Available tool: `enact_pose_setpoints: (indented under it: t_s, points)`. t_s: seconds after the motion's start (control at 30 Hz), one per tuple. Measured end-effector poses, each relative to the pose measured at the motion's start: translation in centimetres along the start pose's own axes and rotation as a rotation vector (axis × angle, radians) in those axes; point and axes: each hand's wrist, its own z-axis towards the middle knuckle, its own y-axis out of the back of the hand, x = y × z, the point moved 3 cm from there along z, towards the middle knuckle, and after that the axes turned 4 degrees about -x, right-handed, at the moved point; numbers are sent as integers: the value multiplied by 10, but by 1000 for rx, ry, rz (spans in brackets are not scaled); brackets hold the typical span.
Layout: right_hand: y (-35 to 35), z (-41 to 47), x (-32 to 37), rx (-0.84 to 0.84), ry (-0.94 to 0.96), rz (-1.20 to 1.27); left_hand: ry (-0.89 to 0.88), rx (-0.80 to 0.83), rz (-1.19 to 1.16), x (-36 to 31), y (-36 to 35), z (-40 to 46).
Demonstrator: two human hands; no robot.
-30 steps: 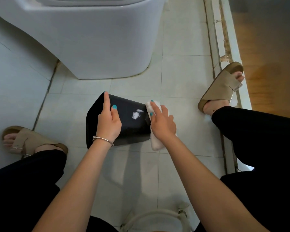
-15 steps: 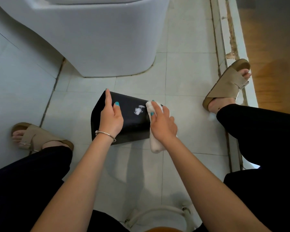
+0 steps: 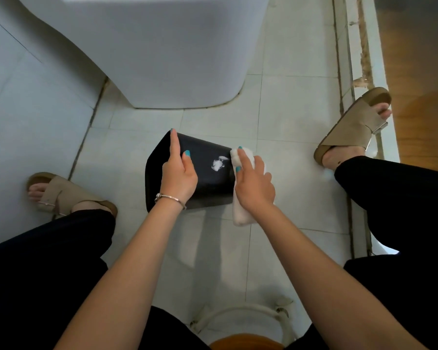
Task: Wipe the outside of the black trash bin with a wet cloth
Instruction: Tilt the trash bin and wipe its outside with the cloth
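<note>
black trash bin (image 3: 208,178) on its side on floor, before toilet (image 3: 162,51) | left hand (image 3: 178,173) flat, steadying | right hand (image 3: 254,185) presses wet cloth (image 3: 239,215) on bin's end | likely light, stiff, slippery; brace near rim

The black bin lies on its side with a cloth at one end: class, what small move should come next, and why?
Probably slide the white cloth leftward along the black bin over the white smear. The right hand presses the cloth against the bin's right end, the smear sits just beside it, and the left hand steadies the bin.
</note>
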Motion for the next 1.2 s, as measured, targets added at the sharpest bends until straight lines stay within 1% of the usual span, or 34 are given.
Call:
enact_pose_setpoints:
  t_s: [0.13, 0.23, 0.5, 0.63, 0.73, 0.83, 1.0, 1.07, 1.13, 1.2]
  points:
    - [-3, -22, 0, -34, 55, 4, -8, 36, 18, -5, -5, 4]
    - [2, -14, -9, -31, 61, -3, -16, 56, 25, -11, -9, 2]
    - [11, 38, -29, 48, -81, 15, -33, 93, 33, -22, -18, 3]
    - [9, 32, -27, 41, -120, 16, -42, 97, 54, -19, -14, 3]
    - [2, 1, -29, -11, -83, 40, -63, 110, 68, -20, -13, 0]
    - [-4, -32, -23, -51, -28, 57, -49, 97, 62, -25, -18, 0]
    - [-2, -45, -31, -65, 44, -28, -73, 111, 28, -21, -18, -9]
    - [1, -30, -38, -43, 15, -10, -82, 103, 11, -21, -19, -13]
    - [5, -10, -46, -27, -67, 20, -94, 113, -1, -23, -22, -18]
    - [9, 7, -52, 2, -109, 28, -92, 111, -12, -25, -24, -21]
